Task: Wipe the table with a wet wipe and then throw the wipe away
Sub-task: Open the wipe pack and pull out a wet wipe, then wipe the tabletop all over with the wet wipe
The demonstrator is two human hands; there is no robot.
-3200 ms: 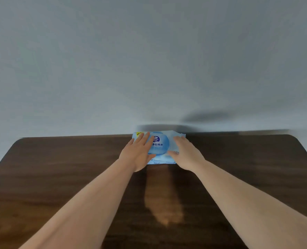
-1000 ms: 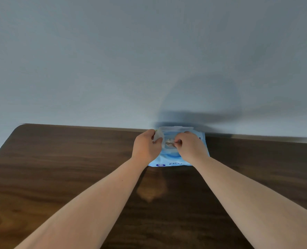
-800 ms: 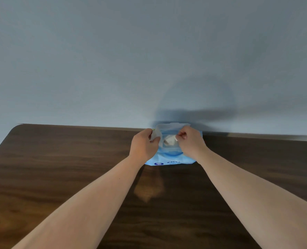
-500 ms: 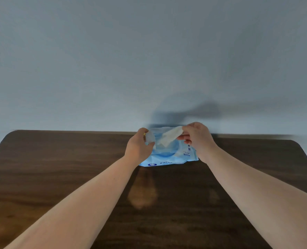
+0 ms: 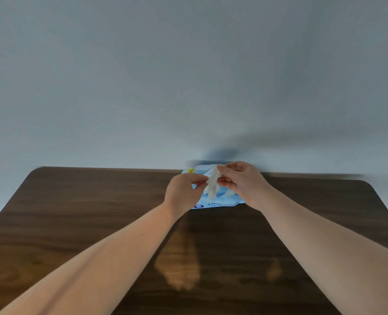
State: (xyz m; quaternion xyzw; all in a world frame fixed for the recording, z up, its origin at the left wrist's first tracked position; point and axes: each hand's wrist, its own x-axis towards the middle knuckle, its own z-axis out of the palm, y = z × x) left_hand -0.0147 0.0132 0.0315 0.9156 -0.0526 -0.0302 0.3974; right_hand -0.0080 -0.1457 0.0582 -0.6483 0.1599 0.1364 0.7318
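A blue pack of wet wipes [image 5: 220, 202] lies at the far edge of the dark wooden table [image 5: 97, 201], against the wall. A white wet wipe [image 5: 212, 185] hangs folded above the pack. My right hand [image 5: 243, 183] pinches its upper end. My left hand [image 5: 184, 193] pinches its left side with thumb and forefinger. Both hands hover just over the pack and hide most of its top, so I cannot tell whether the lid is up.
A plain grey wall [image 5: 188, 76] rises directly behind the table's far edge. The table's rounded corners show at the far left [image 5: 37, 170] and far right [image 5: 368, 185]. No bin is in view.
The pack's lid was opened and my right hand pulled a white wipe up out of it. My left hand left the pack and took hold of the wipe too.
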